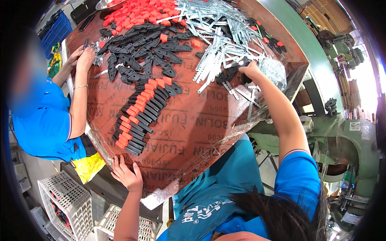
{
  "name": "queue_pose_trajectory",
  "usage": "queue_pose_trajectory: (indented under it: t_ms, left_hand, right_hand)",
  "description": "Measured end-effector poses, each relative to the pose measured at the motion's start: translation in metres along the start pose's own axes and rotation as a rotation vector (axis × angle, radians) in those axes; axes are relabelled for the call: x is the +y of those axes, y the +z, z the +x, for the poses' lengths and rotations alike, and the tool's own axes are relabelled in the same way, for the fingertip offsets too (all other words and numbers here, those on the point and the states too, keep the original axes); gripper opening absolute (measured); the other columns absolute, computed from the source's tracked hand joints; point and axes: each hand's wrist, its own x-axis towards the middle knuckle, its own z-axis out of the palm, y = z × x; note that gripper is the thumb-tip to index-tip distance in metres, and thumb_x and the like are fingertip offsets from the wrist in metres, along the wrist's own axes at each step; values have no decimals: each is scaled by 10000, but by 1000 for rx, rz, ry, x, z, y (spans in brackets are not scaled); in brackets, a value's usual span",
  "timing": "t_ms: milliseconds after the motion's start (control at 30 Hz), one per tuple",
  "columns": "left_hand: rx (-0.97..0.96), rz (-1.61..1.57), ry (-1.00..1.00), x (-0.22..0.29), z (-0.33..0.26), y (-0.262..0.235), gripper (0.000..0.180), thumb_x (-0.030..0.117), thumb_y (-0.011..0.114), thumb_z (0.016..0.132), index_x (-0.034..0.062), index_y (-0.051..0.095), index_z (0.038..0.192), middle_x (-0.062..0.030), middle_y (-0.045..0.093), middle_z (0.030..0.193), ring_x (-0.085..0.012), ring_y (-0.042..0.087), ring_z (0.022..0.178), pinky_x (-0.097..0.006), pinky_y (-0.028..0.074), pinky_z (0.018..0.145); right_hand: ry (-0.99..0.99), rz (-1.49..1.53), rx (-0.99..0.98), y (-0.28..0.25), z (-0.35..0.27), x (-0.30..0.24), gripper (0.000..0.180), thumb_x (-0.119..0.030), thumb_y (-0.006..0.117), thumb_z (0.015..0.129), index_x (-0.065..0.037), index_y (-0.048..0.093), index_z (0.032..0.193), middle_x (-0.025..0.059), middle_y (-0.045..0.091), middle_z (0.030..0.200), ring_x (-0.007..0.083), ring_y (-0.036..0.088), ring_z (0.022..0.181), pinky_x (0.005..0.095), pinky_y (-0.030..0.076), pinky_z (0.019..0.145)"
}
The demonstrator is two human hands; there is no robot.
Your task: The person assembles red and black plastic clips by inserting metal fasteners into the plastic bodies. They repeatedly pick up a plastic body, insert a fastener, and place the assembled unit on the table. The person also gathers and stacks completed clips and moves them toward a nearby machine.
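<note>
My left hand (pixel 126 174) rests on the near left edge of the brown table with its fingers spread, holding nothing. Just beyond it runs a curved row of black plastic pieces (pixel 150 110) set side by side, with red plastic blocks (pixel 136 107) along its top. Stretched to the right side of the table, my right hand (pixel 250 72) is closed on a black plastic part (pixel 242 62). More dark parts (pixel 228 75) lie against that hand, partly hidden. Toothed silver metal strips (pixel 211 66) are heaped beside it, some spilling toward the table's edge.
Loose black plastic parts (pixel 150 46) and a red block pile (pixel 140 12) cover the far side. A co-worker's hands (pixel 82 56) work at the left edge. Clear plastic wrap (pixel 274 72) lies at right. White crates (pixel 66 201) stand below left; green machinery (pixel 341 136) stands at right.
</note>
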Motion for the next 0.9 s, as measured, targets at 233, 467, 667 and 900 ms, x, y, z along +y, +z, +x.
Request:
queue_pose_trajectory:
  t_ms: [233, 467, 667, 900]
  left_hand:
    - [-1, 7, -2, -1, -1, -2, 589, 332, 568, 896, 66, 452, 1408, -139, 380, 1505, -364, 315, 1416, -656, 176, 1117]
    - [-3, 17, -12, -2, -2, -1, 592, 336, 574, 890, 61, 456, 1400, -141, 387, 1496, -361, 324, 1407, -648, 169, 1120]
    - [2, -12, -7, 2, 1, -3, 600, 317, 612, 867, 65, 463, 1391, -140, 391, 1490, -352, 329, 1402, -637, 160, 1127]
    - [-36, 15, -42, 4, 2, -7, 598, 280, 628, 864, 74, 451, 1396, -128, 374, 1502, -343, 305, 1423, -634, 157, 1134]
  right_hand:
    - [-611, -685, 74, 45, -73, -47, 606, -93, 716, 652, -13, 484, 1206, 252, 472, 1209, 460, 487, 1150, 475, 460, 980]
    - [-838, -895, -75, 19, -77, -57, 570, -164, 776, 635, -24, 560, 1144, 150, 540, 1218, 357, 528, 1158, 449, 504, 947]
    - [-264, -321, -735, -15, -72, -109, 389, -252, 665, 749, 14, 587, 1022, 67, 668, 738, 213, 690, 691, 324, 550, 661]
    - [-412, -18, -612, 35, -41, -237, 526, -392, 713, 847, 42, 581, 1112, 129, 669, 851, 237, 669, 774, 359, 526, 719]
